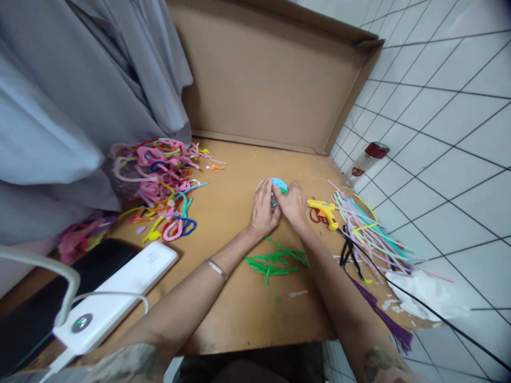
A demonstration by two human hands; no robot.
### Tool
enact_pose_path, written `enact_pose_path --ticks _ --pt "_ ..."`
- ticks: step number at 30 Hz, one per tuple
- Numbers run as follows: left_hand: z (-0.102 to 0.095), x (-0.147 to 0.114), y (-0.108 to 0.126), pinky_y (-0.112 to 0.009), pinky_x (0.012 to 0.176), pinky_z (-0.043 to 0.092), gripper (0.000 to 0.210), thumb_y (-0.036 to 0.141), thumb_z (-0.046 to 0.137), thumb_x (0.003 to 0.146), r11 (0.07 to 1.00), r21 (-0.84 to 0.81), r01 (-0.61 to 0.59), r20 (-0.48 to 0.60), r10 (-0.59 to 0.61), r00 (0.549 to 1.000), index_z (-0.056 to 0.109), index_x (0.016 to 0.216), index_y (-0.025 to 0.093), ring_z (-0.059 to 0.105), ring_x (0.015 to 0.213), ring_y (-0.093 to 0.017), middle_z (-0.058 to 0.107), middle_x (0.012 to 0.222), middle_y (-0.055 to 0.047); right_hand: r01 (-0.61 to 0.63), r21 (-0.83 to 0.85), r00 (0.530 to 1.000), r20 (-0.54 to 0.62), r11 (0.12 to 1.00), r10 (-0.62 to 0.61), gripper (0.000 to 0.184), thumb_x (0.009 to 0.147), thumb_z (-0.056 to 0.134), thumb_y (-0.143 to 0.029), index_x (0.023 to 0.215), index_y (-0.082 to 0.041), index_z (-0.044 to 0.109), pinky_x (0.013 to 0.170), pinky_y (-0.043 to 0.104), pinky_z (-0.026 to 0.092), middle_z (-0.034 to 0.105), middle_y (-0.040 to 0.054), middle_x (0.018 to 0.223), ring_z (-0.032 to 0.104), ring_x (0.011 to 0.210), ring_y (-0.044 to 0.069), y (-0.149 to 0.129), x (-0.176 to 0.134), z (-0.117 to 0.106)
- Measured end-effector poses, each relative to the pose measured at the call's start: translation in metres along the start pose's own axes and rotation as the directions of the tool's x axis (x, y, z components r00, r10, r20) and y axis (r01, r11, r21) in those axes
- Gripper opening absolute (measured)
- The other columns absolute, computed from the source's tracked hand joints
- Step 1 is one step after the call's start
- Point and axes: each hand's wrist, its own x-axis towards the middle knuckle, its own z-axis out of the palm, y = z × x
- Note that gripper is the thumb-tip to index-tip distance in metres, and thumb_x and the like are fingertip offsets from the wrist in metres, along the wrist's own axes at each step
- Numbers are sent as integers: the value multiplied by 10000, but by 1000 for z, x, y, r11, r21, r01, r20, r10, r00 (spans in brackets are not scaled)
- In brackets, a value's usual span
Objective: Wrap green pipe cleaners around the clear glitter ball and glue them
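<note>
Both hands meet over a small round blue-and-green piece (280,184) near the middle of the table. My left hand (263,210) curls around its left side, and my right hand (292,205) presses on it from the right with fingers bent. Much of the piece is covered by my fingers, so its full shape is hidden. Cut green pipe cleaners (273,263) lie scattered just in front of my wrists. Right beside my right hand rests a yellow glue gun (325,211), its black cord running off to the lower right.
A tangled pile of pink and mixed pipe cleaners (159,170) fills the left. Nearer are a white power bank (120,292) and a black flat object (32,314). Straight pastel pipe cleaners (371,229), a purple tassel (379,311) and a bottle (363,165) stand right. Cardboard (271,74) closes the back.
</note>
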Motion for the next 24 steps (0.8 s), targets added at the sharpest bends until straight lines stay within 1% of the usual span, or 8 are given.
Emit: enact_pose_path --ticks 4,7,9,11,13,16,19,24 --pt "-2 2 0 -497 1190 272 673 356 515 887 999 -25 42 -17 -42 999 295 1484 137 339 1439 -292 405 1503 -213 50 9 999 -3 999 -50 502 891 468 -595 1033 -133 604 748 332 451 695 171 991 657 915 282 5 3 0" --pt "-3 4 0 -497 1184 283 685 355 561 851 996 -46 81 -41 -83 996 335 1464 150 371 1412 -296 433 1480 -197 88 33 996 8 996 -88 469 978 312 -478 948 -146 642 741 319 440 709 158 936 656 888 259 8 8 -5" --pt "-5 5 0 -498 1181 289 700 338 594 820 991 -66 116 -53 -119 991 351 1453 163 383 1398 -300 439 1471 -187 105 50 994 23 993 -106 473 993 262 -382 891 -157 665 733 310 437 716 141 899 656 863 241 11 13 -9" --pt "-7 6 -1 -490 1179 294 705 315 621 790 984 -97 148 -61 -155 986 377 1436 176 393 1386 -304 445 1461 -175 114 65 991 57 991 -118 367 956 352 -293 868 -166 685 730 298 438 724 114 885 656 851 228 14 19 -14" --pt "-9 7 -2 -477 1173 307 699 288 644 761 975 -128 183 -71 -193 979 408 1412 189 413 1366 -304 463 1442 -162 116 94 987 101 989 -125 236 868 469 -190 895 -172 702 731 283 443 737 83 887 661 852 211 16 23 -16" --pt "-13 9 -4 -460 1147 348 702 235 669 712 953 -166 253 -89 -270 959 441 1375 201 456 1319 -306 492 1404 -145 104 169 981 145 980 -129 266 763 539 -93 936 -180 722 724 255 457 753 47 876 674 827 178 18 25 -15" --pt "-17 11 -4 -447 1115 389 691 178 662 672 932 -196 304 -95 -327 940 472 1335 214 496 1270 -297 523 1359 -128 120 235 980 125 965 -152 230 741 579 -93 876 -181 744 730 250 469 759 35 842 683 789 160 18 24 -12" --pt "-20 15 -3 -433 1109 395 583 137 622 649 930 -222 293 -111 -323 940 547 1222 214 511 1250 -279 549 1300 -115 131 331 984 69 934 -162 118 701 643 -141 745 -183 744 741 269 483 753 25 772 676 739 156 20 23 -4"
